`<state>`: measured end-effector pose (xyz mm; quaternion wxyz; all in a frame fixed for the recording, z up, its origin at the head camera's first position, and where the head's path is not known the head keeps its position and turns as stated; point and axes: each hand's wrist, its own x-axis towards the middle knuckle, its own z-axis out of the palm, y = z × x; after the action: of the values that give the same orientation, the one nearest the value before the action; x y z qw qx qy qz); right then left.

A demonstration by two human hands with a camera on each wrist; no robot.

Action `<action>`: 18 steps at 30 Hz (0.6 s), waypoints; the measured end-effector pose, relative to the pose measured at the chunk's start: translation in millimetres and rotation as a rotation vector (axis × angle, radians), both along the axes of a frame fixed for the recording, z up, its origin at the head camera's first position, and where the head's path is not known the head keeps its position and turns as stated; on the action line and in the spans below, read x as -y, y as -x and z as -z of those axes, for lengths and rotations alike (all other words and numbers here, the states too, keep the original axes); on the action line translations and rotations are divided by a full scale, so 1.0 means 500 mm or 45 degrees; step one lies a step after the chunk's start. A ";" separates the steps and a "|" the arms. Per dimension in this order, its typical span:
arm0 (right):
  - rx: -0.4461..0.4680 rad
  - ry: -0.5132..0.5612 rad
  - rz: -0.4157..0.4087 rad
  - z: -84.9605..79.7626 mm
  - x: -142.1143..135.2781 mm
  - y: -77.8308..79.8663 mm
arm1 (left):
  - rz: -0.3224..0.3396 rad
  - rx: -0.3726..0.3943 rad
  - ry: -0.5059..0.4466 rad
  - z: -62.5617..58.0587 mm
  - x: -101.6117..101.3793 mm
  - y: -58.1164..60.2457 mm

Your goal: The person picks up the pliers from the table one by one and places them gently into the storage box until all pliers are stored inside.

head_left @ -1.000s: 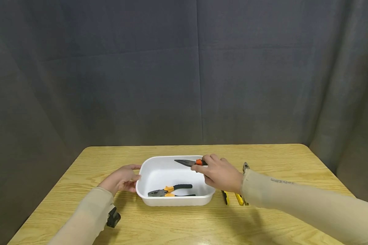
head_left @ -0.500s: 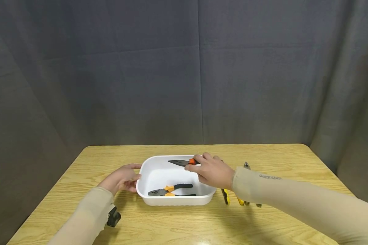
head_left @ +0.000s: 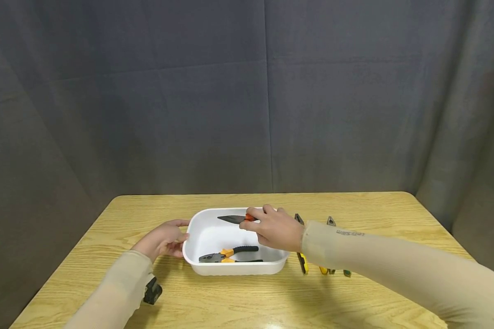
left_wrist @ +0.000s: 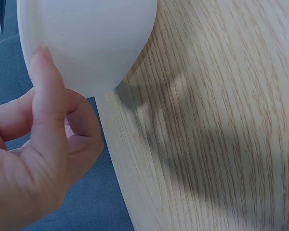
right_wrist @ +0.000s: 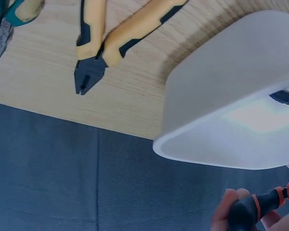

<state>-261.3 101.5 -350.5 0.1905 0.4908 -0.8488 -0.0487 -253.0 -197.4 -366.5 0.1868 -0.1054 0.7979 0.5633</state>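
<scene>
In the head view a white plastic basin [head_left: 238,269] stands mid-table. My left hand [head_left: 164,240] holds its left end; the left wrist view shows the thumb [left_wrist: 48,91] on the wall near the rim and the other fingers bent behind it. Over the right half of the basin, my right hand [head_left: 273,228] grips long-nose pliers [head_left: 232,219] by the handles, dark jaws pointing left. A black-and-orange handle [right_wrist: 255,209] shows between the fingers in the right wrist view. Inside the basin lie combination pliers [head_left: 228,253] with orange-and-black handles, touching nothing held.
Right of the basin lie yellow-and-black handled pliers [head_left: 302,262] and green-handled pliers [right_wrist: 19,12], partly hidden by my right sleeve in the head view. A wooden table [head_left: 214,306] carries everything, with a dark curtain [head_left: 189,114] behind. A black camera [head_left: 152,291] sits at my left wrist.
My right hand has moved left over the basin with the long-nose pliers, uncovering more of the tools on the right. The left hand and basin stay put.
</scene>
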 end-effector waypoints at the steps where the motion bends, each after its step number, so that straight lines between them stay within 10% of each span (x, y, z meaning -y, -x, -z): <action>1: -0.013 -0.004 -0.004 0.001 0.003 0.000 | -0.001 0.001 -0.001 0.000 0.000 0.000; 18: -0.036 -0.106 -0.063 0.016 0.031 0.028 | 0.006 -0.002 0.003 -0.003 0.000 -0.003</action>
<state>-275.3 86.1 -358.4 0.1830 0.5184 -0.8309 -0.0860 -251.4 -197.5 -365.0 0.1875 -0.1033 0.7990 0.5619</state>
